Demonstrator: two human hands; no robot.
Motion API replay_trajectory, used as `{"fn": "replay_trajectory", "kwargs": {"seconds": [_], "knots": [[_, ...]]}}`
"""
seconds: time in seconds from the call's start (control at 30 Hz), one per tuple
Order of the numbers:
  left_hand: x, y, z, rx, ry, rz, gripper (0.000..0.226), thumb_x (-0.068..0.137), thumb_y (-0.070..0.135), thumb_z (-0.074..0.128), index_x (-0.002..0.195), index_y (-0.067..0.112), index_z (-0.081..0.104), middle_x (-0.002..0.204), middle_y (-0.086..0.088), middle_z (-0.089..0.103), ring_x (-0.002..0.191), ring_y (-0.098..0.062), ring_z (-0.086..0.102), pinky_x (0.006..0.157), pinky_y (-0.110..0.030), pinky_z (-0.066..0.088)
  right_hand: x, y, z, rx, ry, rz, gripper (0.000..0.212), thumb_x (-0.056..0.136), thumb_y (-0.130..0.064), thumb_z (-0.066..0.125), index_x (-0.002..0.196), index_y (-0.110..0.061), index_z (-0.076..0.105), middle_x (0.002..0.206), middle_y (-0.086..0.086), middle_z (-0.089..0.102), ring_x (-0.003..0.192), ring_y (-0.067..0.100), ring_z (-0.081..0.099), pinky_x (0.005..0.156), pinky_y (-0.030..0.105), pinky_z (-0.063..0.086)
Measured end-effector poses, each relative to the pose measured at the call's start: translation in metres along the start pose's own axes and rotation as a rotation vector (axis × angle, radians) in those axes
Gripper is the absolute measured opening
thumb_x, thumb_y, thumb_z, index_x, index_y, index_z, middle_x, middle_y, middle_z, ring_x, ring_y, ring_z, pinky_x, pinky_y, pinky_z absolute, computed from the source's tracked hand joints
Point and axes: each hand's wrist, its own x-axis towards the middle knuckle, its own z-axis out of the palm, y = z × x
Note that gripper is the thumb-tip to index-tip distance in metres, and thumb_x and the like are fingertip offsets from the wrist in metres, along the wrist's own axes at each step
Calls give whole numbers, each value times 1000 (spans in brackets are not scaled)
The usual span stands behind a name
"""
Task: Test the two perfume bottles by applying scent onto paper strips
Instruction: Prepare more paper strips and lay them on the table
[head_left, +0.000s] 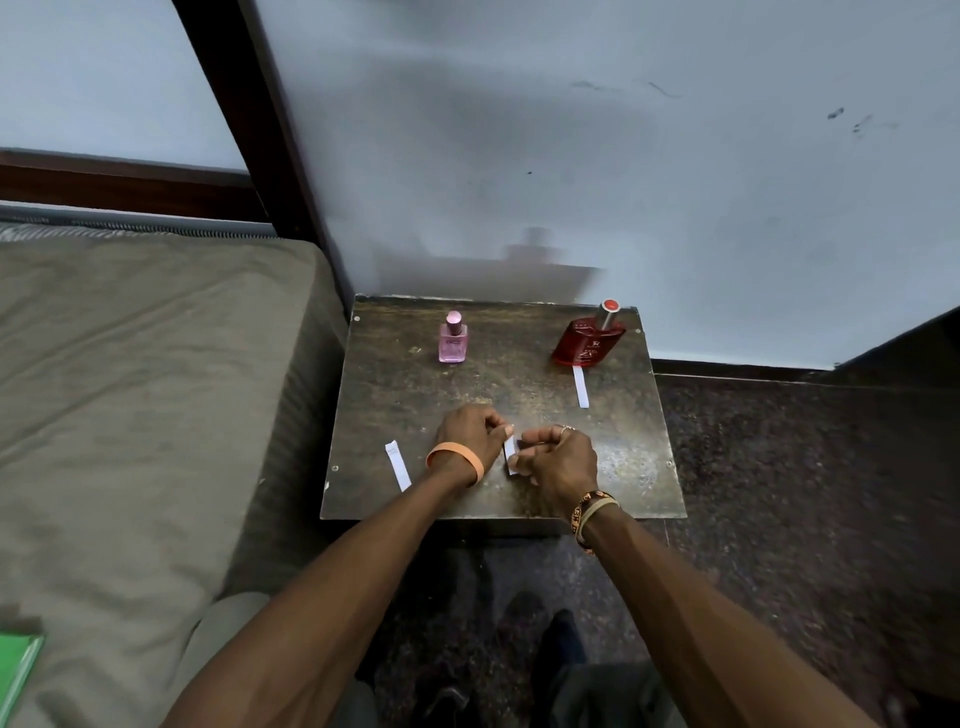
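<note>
Both hands, left hand (470, 434) and right hand (558, 457), pinch one paper strip (510, 455) together between them, prob readying it for scent. Pink bottle (453, 338) and red bottle (589, 340) stand capped well beyond the hands, w/ a second strip (581, 387) just below the red one and a third strip (398, 465) just left of the left wrist.

The middle of the dark table (395, 395) lies bare between the hands and the bottles. At the back, the pink perfume bottle (452, 340) and the red perfume bottle (589, 345) stand well apart, with a clear lane between them. A paper strip (581, 387) lies flat just before the red one; another strip (398, 465) lies near the left front edge.
</note>
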Motion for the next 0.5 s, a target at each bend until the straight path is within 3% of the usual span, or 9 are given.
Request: {"fn": "replay_trajectory", "kwargs": {"seconds": [0.17,0.3,0.5], "knots": [[4,0,-3,78,30,48,14,84,28,65,80,16,71,81,-4,72,76,-21,64,62,-24,39,4,4,4,-85,-7,-46,26,61,0,83,78,-16,70,62,0,73,67,15,72,76,35,60],[2,-4,-1,83,68,57,10,80,27,68,77,18,69,74,2,69,71,-17,63,60,-24,40,3,4,5,-145,23,-80,24,61,-5,85,77,-17,71,65,-2,72,69,13,71,73,28,58],[2,-4,0,79,93,54,8,79,28,69,79,20,67,70,6,65,70,-16,61,61,-26,42,2,3,8,-222,37,-110,20,62,-10,84,72,-20,71,69,-2,73,72,13,70,76,30,57]]}}
